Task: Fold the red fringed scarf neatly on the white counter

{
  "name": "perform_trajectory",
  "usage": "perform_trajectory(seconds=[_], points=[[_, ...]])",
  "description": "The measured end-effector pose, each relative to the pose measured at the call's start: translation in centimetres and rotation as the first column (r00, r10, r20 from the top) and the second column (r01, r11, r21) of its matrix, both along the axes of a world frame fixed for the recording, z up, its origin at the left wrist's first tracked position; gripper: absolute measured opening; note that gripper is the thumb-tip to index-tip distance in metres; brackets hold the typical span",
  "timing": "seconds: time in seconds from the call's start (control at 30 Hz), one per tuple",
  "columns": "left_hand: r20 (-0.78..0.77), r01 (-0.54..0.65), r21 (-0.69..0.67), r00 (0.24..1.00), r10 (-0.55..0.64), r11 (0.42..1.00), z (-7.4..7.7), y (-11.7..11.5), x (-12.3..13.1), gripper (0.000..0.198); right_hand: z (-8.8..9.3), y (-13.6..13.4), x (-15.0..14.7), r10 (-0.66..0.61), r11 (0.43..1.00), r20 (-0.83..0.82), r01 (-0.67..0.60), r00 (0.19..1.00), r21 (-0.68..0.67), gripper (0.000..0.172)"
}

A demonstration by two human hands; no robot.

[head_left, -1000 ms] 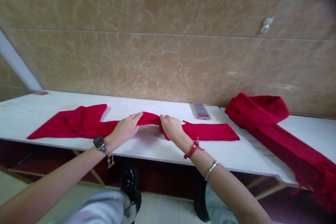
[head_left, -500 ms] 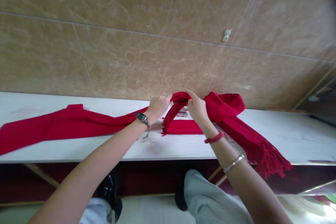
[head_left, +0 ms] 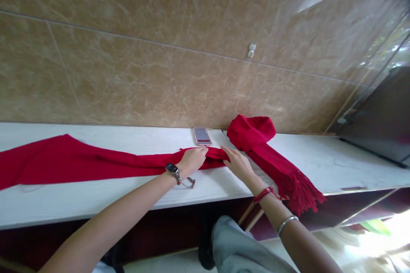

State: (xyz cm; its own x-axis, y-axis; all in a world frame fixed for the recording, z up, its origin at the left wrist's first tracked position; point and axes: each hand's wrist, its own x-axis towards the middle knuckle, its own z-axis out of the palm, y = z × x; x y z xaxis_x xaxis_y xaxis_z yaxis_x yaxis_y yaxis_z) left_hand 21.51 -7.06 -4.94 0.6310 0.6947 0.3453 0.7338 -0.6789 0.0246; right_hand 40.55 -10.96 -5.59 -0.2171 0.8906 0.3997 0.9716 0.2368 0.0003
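Note:
A long red scarf point(head_left: 80, 160) lies stretched along the white shelf point(head_left: 105, 194), running off the left edge. My left hand point(head_left: 192, 161) presses down on the scarf's folded right end, fingers curled on the cloth. My right hand point(head_left: 236, 163) lies flat beside it with fingers stretched out, touching the same folded end. A second red scarf point(head_left: 265, 153) with a fringe sits bunched just right of my right hand and hangs over the shelf's front edge.
A phone point(head_left: 202, 135) lies on the shelf by the brown marble wall point(head_left: 160, 72), just behind my hands. A dark panel point(head_left: 381, 119) stands at the far right. My legs in grey trousers point(head_left: 243, 247) show below the shelf.
The scarf's right end was lifted and folded leftward over itself, then laid flat. Both hands came down onto the shelf. The view shifted right.

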Motion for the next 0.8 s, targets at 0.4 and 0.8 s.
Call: perform_trajectory(seconds=[0.4,0.8], points=[[-0.058,0.018,0.113,0.998,-0.011,0.993,-1.0,0.7,-0.6,0.039,0.5,1.3,-1.0,-0.312,0.950,0.041,0.312,0.949,-0.020,0.053],[-0.147,0.085,0.026,0.986,-0.080,0.996,0.5,0.7,-2.5,0.057,-0.5,1.1,4.4,0.152,0.983,-0.018,-0.149,0.988,0.110,0.067]])
